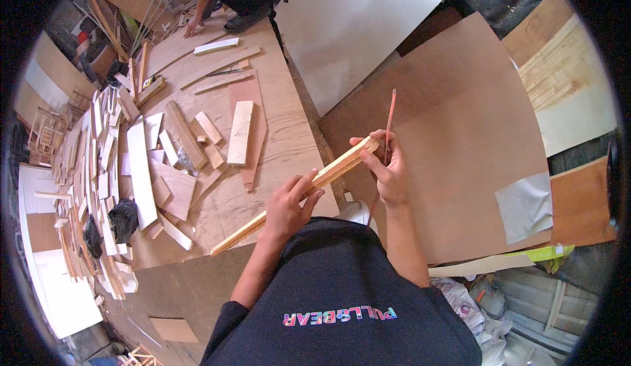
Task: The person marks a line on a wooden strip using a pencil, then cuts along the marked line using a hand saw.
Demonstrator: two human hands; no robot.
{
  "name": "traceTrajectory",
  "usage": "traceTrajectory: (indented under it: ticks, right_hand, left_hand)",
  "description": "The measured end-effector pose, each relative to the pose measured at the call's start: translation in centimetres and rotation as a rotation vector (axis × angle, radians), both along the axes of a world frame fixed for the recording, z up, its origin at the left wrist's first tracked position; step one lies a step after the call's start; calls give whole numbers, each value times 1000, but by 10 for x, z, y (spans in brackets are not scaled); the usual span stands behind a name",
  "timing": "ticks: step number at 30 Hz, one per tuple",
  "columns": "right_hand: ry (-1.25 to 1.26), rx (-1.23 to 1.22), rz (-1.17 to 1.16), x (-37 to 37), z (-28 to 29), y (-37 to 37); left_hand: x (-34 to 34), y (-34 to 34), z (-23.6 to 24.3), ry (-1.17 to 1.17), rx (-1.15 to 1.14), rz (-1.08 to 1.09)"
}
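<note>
My left hand (pixel 292 205) is closed round a long, narrow light wooden piece (pixel 342 165), which runs diagonally from lower left to upper right and looks like strips lying together. My right hand (pixel 388 172) grips the piece near its upper end, along with a long, thin red-orange strip (pixel 391 109) that crosses it steeply; I cannot make out exactly what that strip is. The lower-left end of the wood reaches over the edge of the plywood tabletop (pixel 289 122).
Many loose offcuts and boards (pixel 138 169) cover the table's left, with dark bags (pixel 123 220) among them. Another person's hand (pixel 192 25) touches the far end. Large brown (pixel 434 155) and white sheets (pixel 355 30) lie at the right, with a pale scrap (pixel 522 208) on the brown one.
</note>
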State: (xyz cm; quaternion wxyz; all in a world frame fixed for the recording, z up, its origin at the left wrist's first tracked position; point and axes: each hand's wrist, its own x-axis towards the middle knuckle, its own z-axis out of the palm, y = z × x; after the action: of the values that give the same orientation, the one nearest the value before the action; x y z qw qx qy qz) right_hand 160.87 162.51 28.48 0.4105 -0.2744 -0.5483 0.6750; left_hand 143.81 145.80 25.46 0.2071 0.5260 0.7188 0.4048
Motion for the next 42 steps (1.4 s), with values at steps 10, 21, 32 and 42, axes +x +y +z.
traceTrajectory:
  ticks: [10, 21, 32, 42]
  right_hand:
    - [-175, -85, -212, 24, -43, 0]
    - [-460, -279, -370, 65, -217, -4]
    - [-705, -499, -99, 117, -234, -36]
    - [-990, 27, -31, 78, -225, -3]
  left_hand:
    - [11, 24, -14, -57, -32, -91]
    - [19, 53, -196, 153, -13, -224]
    - [-7, 55, -247, 257, -127, -210]
    - [4, 81, -243, 424, -164, 100]
